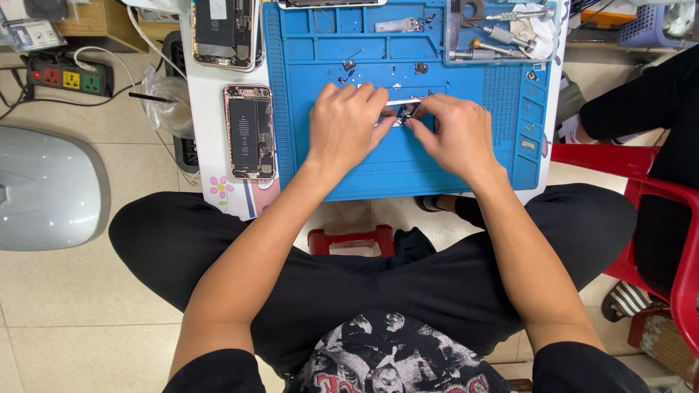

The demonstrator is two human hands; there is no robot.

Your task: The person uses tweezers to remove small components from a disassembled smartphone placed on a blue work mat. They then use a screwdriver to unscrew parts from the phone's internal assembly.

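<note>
My left hand (344,125) and my right hand (457,135) meet over the middle of a blue repair mat (408,171). Between the fingertips of both hands sits a small dark phone part with a metal strip (403,110). Both hands pinch it, and most of it is hidden under my fingers. An opened phone (249,131) with its battery showing lies left of my left hand, on the white table edge (207,138). A second opened phone (226,33) lies farther back.
Screwdrivers and tools (499,33) lie in a tray at the mat's back right. Small screws (348,67) dot the mat. A power strip (67,76) and a grey rounded device (47,189) are on the floor left. A red chair (655,189) with another person is right.
</note>
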